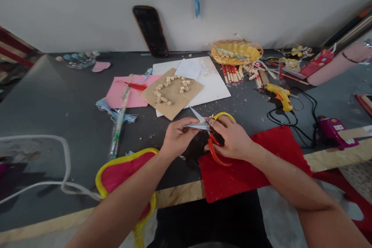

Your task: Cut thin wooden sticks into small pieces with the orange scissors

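Observation:
My right hand grips a pair of scissors by its orange-red handle. The two blades are spread apart and point left. Close to the blades, my left hand is closed in a pinch; what sits between its fingertips is too small to make out. A yellow loop shows just beyond my right hand, and I cannot tell whether it belongs to the scissors. Just behind the hands lies a brown paper square bearing a curved line of small cream-coloured pieces.
A red cloth lies under my right forearm. To the right are a yellow glue gun with its black cord, and a wicker basket. A phone leans on the wall. Pink paper and a red-and-yellow fabric piece are left.

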`<state>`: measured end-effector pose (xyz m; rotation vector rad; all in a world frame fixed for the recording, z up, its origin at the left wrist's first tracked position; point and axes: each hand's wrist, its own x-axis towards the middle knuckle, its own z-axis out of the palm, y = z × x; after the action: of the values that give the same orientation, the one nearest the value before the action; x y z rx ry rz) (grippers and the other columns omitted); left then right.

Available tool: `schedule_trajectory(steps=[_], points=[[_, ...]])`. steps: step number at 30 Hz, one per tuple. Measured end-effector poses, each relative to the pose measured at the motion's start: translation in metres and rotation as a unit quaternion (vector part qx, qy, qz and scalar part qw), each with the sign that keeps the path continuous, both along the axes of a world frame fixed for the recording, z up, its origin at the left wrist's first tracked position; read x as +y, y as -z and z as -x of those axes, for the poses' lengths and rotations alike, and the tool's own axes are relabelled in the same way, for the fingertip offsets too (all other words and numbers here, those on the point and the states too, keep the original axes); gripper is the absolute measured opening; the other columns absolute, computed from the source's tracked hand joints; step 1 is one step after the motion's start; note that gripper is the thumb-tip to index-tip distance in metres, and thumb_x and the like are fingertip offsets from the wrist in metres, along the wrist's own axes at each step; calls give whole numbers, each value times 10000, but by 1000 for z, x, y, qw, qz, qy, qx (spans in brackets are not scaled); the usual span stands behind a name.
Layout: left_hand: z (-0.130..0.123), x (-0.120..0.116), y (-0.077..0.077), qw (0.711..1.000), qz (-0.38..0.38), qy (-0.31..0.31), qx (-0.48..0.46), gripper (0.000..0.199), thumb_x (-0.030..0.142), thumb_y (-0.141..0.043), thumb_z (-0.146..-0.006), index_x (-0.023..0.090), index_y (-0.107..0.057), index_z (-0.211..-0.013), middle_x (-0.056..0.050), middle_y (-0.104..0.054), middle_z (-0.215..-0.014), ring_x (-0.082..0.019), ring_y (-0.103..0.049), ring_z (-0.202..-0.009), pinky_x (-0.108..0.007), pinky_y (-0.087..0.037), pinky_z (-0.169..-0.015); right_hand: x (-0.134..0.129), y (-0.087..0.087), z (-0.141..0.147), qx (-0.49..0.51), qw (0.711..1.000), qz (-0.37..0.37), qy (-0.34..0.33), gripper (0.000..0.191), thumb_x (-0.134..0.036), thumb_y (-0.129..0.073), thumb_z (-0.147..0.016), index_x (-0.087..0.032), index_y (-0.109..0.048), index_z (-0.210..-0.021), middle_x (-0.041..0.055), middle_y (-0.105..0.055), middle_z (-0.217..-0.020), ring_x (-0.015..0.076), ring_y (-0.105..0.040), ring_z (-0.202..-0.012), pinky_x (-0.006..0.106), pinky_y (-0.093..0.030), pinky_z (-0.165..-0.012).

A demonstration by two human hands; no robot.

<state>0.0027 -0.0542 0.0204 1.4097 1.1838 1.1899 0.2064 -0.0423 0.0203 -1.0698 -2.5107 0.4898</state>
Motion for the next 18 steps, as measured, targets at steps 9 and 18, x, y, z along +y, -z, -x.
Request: schedule_trajectory(steps=[9, 18], points=[[-3, 0, 1, 998, 4, -41, -42, 228, 369, -749, -723, 156, -714, -796, -63, -732, -781, -164, -661, -705, -257, -520, -672, 2, -5, -1, 10, 1000, 0, 15, 729, -588, -613, -801, -184, -448, -1385, 147, -564, -1187, 301, -551, -1130, 452, -533, -893], [4, 1, 1, 1000, -19, 6, 14, 154, 321, -717, -752, 167, -717, -742, -26, -682, -694, -133, -587, -638, -226, -454, -605, 5, -6, -4, -9, 999, -41, -4, 761, -605, -621, -780, -176, -438, -1381, 151, -536, -1149, 321, -495, -1110, 511, -461, -969]])
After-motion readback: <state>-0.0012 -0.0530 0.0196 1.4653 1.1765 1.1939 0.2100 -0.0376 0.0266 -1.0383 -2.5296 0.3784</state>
